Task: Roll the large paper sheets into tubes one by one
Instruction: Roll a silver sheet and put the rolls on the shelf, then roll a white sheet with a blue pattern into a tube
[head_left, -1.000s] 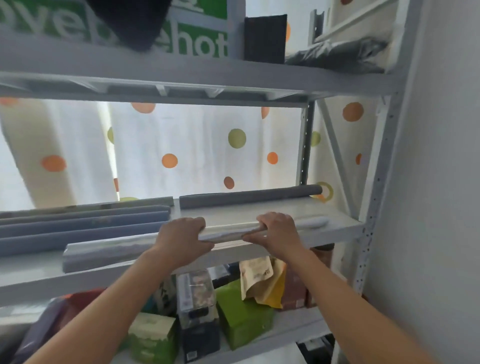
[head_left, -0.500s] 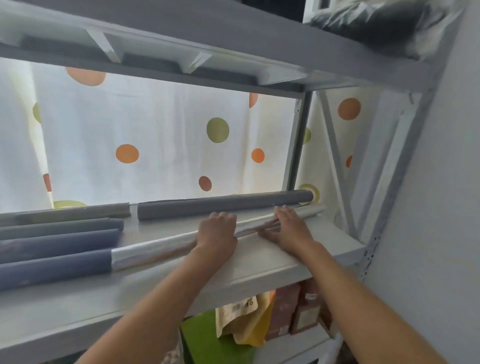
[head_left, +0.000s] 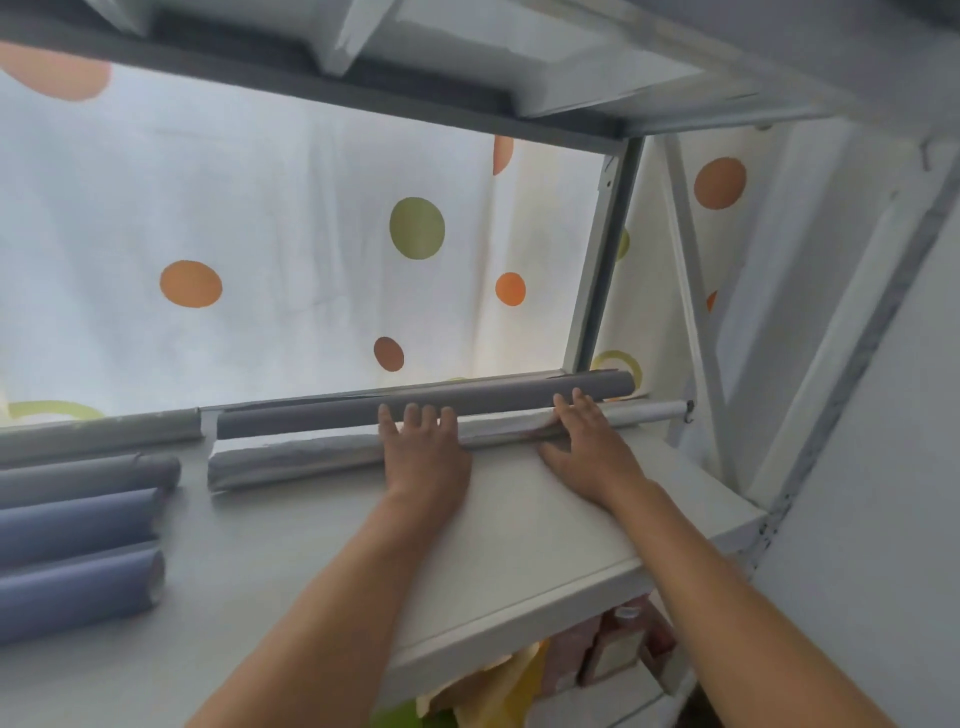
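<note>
I note left hand (head_left: 426, 457) and right hand (head_left: 587, 452), grips spread flat, pressing silver tube (head_left: 296, 457) on shelf (head_left: 519, 545), grey tube (head_left: 415, 410) at twelve o'clock.

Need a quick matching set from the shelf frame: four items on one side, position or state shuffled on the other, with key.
Things:
1. dark grey tube
2. silvery tube
3. blue tubes
4. left hand

Places or states:
A. stacked at the shelf's left
B. fingers straight, pressing on a tube
C. rearmost, by the curtain
D. under both hands

Pairs: 1-C, 2-D, 3-A, 4-B
</note>
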